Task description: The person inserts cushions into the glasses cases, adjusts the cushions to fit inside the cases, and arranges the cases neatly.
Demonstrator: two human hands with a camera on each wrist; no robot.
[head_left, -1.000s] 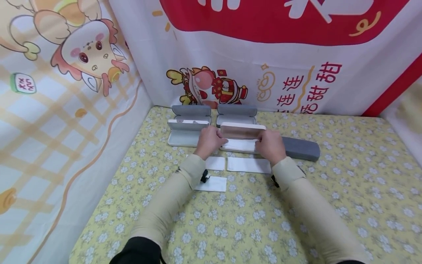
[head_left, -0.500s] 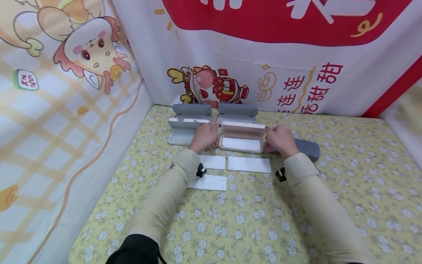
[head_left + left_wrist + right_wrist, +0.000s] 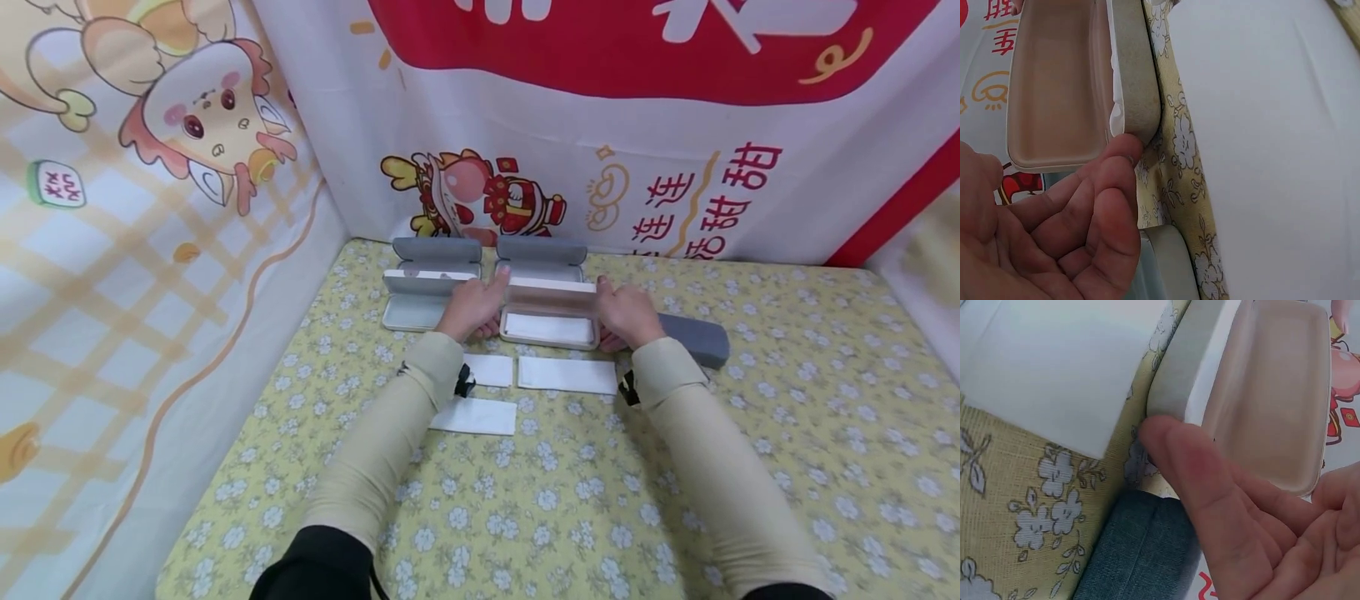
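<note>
An open glasses case with a pinkish-brown lining stands between my hands, its lid tilted up at the back. A folded white cloth lies in its base. My left hand holds the case's left end, thumb up by the lid; in the left wrist view its bent fingers meet the base's corner. At the other end my right hand holds the case likewise, thumb at the lid's edge. In the right wrist view its fingertips lie against the base's rounded corner.
Left of it stands another open case. Two grey open cases, one back left and one behind, stand by the curtain. A closed dark grey case lies right. In front lie white cloths on the flowered tablecloth.
My hands have let go of the cloth inside the case and drawn outward to its ends. In the last half second the right hand has come in against the right end, thumb raised.
</note>
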